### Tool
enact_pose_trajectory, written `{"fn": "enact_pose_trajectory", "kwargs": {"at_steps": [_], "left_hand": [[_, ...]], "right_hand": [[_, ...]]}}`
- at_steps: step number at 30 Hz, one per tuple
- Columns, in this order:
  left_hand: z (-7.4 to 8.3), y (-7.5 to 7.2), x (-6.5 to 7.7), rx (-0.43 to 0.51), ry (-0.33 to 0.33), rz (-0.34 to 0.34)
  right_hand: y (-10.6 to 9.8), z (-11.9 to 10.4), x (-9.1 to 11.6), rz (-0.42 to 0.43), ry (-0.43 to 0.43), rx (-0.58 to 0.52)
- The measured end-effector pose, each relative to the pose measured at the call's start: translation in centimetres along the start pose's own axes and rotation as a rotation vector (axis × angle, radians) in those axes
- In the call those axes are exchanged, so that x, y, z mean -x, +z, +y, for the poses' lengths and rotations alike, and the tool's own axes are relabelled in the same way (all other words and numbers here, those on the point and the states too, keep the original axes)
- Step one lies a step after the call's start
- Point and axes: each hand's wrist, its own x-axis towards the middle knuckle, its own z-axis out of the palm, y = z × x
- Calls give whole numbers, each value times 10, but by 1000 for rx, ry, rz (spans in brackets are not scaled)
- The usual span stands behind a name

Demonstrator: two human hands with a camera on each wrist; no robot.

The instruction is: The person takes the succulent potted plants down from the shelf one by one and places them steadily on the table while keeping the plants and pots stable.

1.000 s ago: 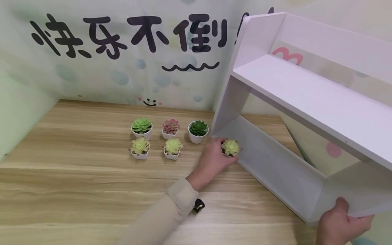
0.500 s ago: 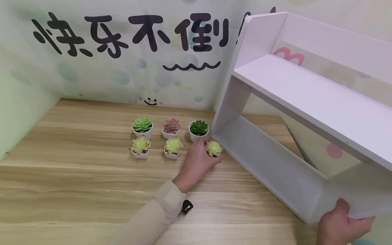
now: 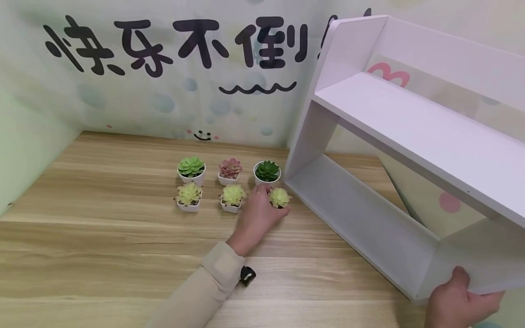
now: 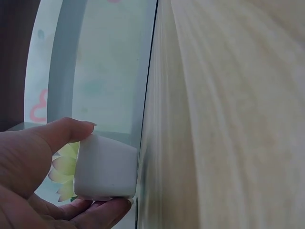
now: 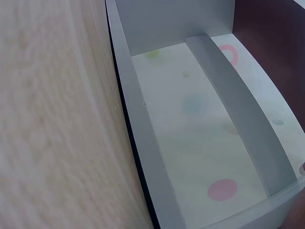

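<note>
My left hand [image 3: 256, 214] pinches a yellow-green potted succulent [image 3: 279, 198] at the front right of the plant group. In the left wrist view, thumb and fingers hold its white pot [image 4: 107, 168] on opposite sides. Just behind stands a dark green succulent [image 3: 267, 171] in a round pot. Left of my hand is another yellow-green succulent [image 3: 232, 196]. On the right, a white two-tier shelf [image 3: 369, 214] stands angled on the table. My right hand [image 3: 461, 298] grips the lower edge of its near side panel, thumb on the inner face; the other fingers are mostly hidden.
A pink succulent [image 3: 230, 171], a light green succulent [image 3: 191, 169] and a third yellow-green succulent [image 3: 189, 196] stand farther left on the wooden table [image 3: 102, 237]. A printed cloth [image 3: 156, 102] with black characters hangs behind.
My left hand has moved left with the yellow-green succulent, from the shelf's lower front edge to before the dark green one. My right hand stays on the shelf.
</note>
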Motion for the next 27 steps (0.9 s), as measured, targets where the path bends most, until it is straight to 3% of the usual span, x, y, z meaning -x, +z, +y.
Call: {"fn": "enact_pose_trajectory", "kwargs": {"at_steps": [6,21,26,27], "left_hand": [[-6,0,1,30,-35,-10],[-4,-1,6,-32,-63,-9],[-4,-3,8,-39,-67,-20],[-4,-3,9,-32,-62,-25]], "right_hand": [[-1,-2,1,-2,3,1],[-4,-7,6,-9,27,-8],[-6,-26,17,28,24,4],[-6,-31,21,42,14,-37]]}}
